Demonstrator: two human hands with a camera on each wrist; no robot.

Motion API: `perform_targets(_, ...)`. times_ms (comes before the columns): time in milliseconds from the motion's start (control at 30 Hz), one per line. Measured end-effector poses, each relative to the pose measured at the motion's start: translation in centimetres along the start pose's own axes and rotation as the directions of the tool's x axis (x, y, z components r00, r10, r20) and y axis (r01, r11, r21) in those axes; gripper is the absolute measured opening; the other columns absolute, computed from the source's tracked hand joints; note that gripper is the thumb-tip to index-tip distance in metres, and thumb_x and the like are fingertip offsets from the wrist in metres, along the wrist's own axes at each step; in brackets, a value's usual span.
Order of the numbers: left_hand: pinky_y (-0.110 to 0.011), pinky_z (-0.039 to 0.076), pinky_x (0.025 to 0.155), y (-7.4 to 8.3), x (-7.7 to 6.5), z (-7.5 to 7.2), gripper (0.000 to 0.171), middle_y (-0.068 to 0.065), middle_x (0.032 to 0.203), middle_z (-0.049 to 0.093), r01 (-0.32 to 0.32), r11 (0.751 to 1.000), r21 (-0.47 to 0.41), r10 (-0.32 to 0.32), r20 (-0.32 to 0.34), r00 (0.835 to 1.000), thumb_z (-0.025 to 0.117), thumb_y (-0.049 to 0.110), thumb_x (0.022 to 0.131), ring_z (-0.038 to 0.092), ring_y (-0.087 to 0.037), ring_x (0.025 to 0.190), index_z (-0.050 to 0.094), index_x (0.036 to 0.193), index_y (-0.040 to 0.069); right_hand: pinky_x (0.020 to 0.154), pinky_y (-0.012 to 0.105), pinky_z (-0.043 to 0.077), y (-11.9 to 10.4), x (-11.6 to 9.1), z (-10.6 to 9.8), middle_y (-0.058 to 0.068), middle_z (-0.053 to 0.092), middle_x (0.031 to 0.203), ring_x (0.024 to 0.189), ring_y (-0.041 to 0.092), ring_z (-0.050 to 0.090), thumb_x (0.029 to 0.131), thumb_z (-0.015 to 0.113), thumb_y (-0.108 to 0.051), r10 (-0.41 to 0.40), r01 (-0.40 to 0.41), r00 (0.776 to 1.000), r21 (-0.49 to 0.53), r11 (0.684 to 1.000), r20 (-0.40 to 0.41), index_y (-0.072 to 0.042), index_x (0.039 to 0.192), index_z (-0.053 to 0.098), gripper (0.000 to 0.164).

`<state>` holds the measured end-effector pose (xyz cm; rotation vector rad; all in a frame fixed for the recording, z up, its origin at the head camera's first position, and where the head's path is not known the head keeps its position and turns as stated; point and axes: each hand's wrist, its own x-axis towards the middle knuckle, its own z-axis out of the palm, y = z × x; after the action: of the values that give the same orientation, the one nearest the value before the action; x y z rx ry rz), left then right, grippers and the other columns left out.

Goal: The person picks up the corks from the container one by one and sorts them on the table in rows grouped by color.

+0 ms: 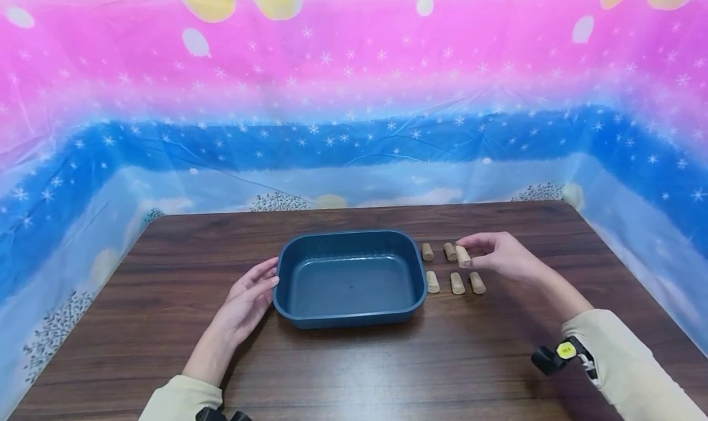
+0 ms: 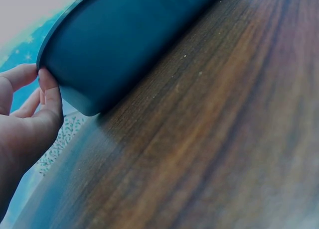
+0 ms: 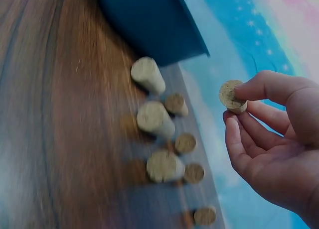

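A dark blue rectangular plastic basin (image 1: 348,318) stands upright on the brown table. My left hand (image 1: 247,301) holds its left end, with thumb and fingertips at the rim; the left wrist view shows the thumb against the outer wall. Right of the basin, my right hand (image 1: 506,256) pinches a cork stopper (image 3: 232,95) between thumb and fingers, raised above the others. Several more corks stand on the table in two rows: a front cork (image 1: 456,283), another front cork (image 1: 477,283) and a back cork (image 1: 428,252) among them. In the head view my right hand hides part of the back row.
The wood-grain table (image 1: 354,372) extends around the basin on all sides. Behind and beside it hangs a pink and blue cloth (image 1: 354,101) with snowflakes. A wrist camera (image 1: 558,354) is strapped over my right sleeve.
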<state>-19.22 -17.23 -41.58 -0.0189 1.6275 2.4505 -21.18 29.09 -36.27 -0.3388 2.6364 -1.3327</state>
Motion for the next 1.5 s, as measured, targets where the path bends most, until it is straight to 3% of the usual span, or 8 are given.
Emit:
perform_targets(167, -0.022, 0.048, 0.090, -0.1, 0.0, 0.0, 0.034, -0.003, 0.109, 0.055, -0.006, 1.000, -0.001, 0.006, 0.003, 1.000, 0.052, -0.003, 0.096, 0.057, -0.011, 0.099, 0.052, 0.129, 0.007, 0.078, 0.024, 0.050, 1.8, -0.7, -0.8, 0.021, 0.064, 0.116, 0.100, 0.020, 0.061, 0.082, 0.070, -0.004, 0.008, -0.008, 1.000, 0.010, 1.000, -0.019, 0.010, 0.127, 0.056, 0.050)
perform_targets(400, -0.022, 0.048, 0.089, -0.1, -0.1, 0.0, 0.037, -0.003, 0.110, 0.055, -0.010, 1.000, 0.010, 0.010, 0.006, 1.000, 0.052, -0.003, 0.096, 0.057, -0.010, 0.099, 0.049, 0.132, 0.005, 0.079, 0.021, 0.049, 3.9, -1.7, -1.6, 0.028, 0.055, 0.127, 0.104, 0.017, 0.060, 0.080, 0.072, -0.004, 0.039, -0.036, 0.998, 0.061, 0.997, -0.049, 0.013, 0.126, 0.055, 0.051)
perform_targets(600, -0.022, 0.048, 0.089, 0.0, -0.2, 0.0, 0.034, -0.003, 0.110, 0.055, -0.021, 1.000, 0.009, 0.021, 0.019, 1.000, 0.052, -0.004, 0.096, 0.056, -0.011, 0.100, 0.052, 0.128, 0.007, 0.077, 0.024, 0.052, 5.5, -2.4, -2.3, 0.023, 0.064, 0.114, 0.093, 0.005, 0.061, 0.080, 0.072, -0.004, 0.093, -0.089, 0.995, 0.097, 0.991, -0.036, 0.014, 0.127, 0.052, 0.054)
perform_targets(833, -0.022, 0.048, 0.090, 0.1, -0.2, -0.1, 0.032, -0.003, 0.113, 0.054, -0.018, 1.000, 0.019, 0.018, 0.035, 0.999, 0.054, -0.001, 0.096, 0.056, -0.011, 0.101, 0.054, 0.125, 0.011, 0.074, 0.026, 0.051, 7.2, -2.9, -2.8, 0.020, 0.064, 0.113, 0.094, 0.007, 0.060, 0.081, 0.073, -0.006, 0.140, -0.138, 0.990, 0.090, 0.986, -0.014, 0.012, 0.127, 0.054, 0.053)
perform_targets(1500, -0.022, 0.048, 0.090, 0.1, -0.2, -0.1, 0.033, -0.004, 0.114, 0.052, -0.011, 1.000, 0.018, 0.010, 0.028, 1.000, 0.053, -0.001, 0.097, 0.055, -0.011, 0.102, 0.052, 0.128, 0.010, 0.076, 0.022, 0.047, 8.6, -3.0, -3.0, 0.016, 0.064, 0.110, 0.094, 0.010, 0.057, 0.080, 0.075, -0.008, 0.095, -0.095, 0.995, 0.037, 0.995, 0.006, 0.011, 0.123, 0.058, 0.051)
